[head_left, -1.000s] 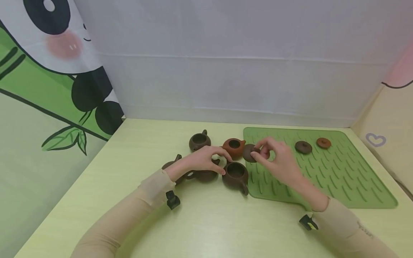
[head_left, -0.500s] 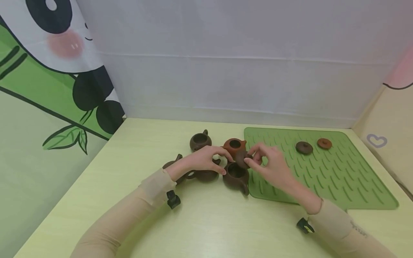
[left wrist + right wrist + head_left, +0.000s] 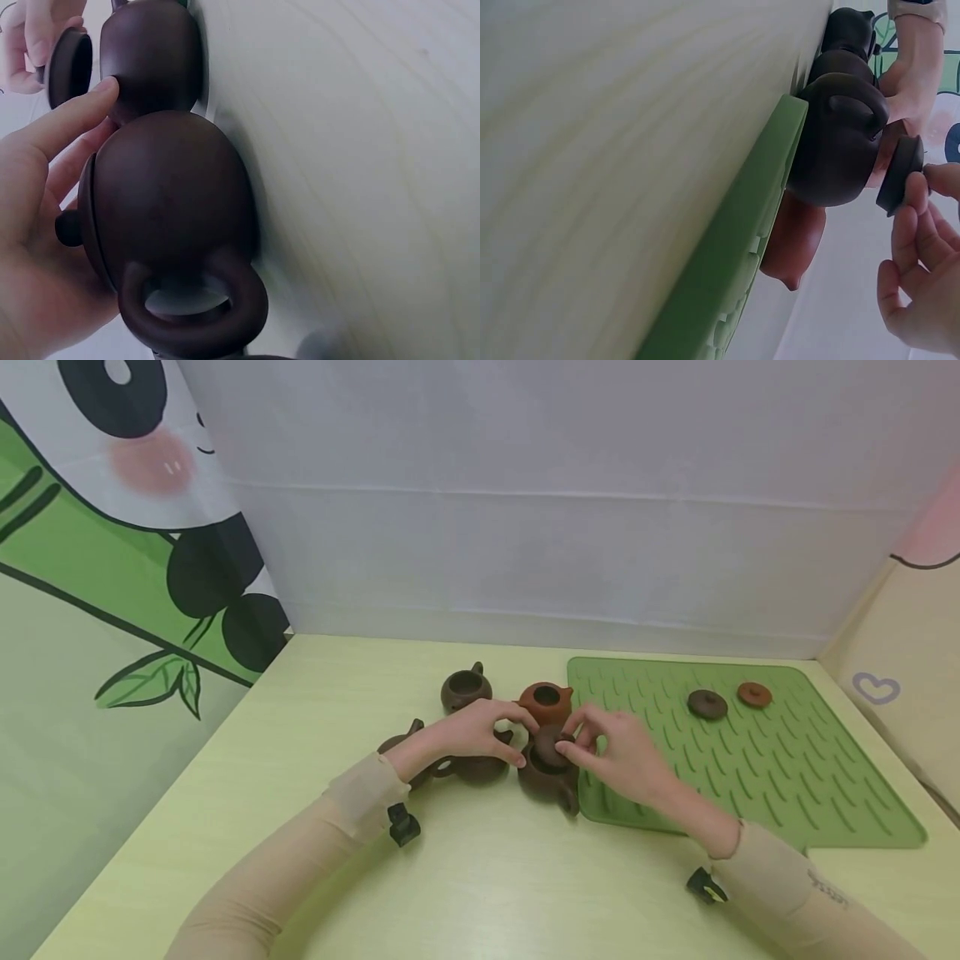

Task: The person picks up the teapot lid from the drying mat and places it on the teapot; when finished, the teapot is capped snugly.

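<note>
My right hand (image 3: 626, 756) pinches a dark brown teapot lid (image 3: 550, 743) by its knob, tilted over the mouth of an open dark teapot (image 3: 542, 783). In the right wrist view the lid (image 3: 901, 176) is held just off the teapot's rim (image 3: 829, 157). My left hand (image 3: 480, 729) holds that teapot at its left side, thumb and forefinger spread around it; the left wrist view has the thumb tip (image 3: 106, 86) against its body. Under the left palm stands a dark teapot with its lid on (image 3: 169, 187). Its handle points left.
A reddish-brown open teapot (image 3: 546, 702) and a dark open one (image 3: 465, 692) stand behind. Another dark teapot (image 3: 392, 743) is partly hidden by the left wrist. On the right, a green ridged mat (image 3: 795, 777) bears a dark lid (image 3: 707, 704) and a reddish-brown lid (image 3: 754, 695).
My right hand has carried the dark lid left and toward me, from over the mat's edge to over the teapot's mouth. The left hand has stayed in place.
</note>
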`<control>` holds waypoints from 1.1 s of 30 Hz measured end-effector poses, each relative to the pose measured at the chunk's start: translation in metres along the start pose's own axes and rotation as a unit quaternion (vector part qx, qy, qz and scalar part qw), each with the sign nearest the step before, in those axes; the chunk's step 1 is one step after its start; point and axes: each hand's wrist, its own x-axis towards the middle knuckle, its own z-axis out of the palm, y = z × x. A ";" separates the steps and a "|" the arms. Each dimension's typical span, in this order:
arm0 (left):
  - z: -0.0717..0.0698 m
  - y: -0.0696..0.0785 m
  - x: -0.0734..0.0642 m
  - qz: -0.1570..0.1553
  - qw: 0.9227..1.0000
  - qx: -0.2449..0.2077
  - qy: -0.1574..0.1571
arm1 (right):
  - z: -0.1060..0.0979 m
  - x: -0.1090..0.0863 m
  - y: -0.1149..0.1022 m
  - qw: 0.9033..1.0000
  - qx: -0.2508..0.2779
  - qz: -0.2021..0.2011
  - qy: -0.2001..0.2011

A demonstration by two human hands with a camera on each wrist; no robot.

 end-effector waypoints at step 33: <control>0.001 0.001 -0.003 -0.007 1.000 -0.021 0.008 | 0.007 0.004 -0.012 0.988 -0.020 0.109 -0.106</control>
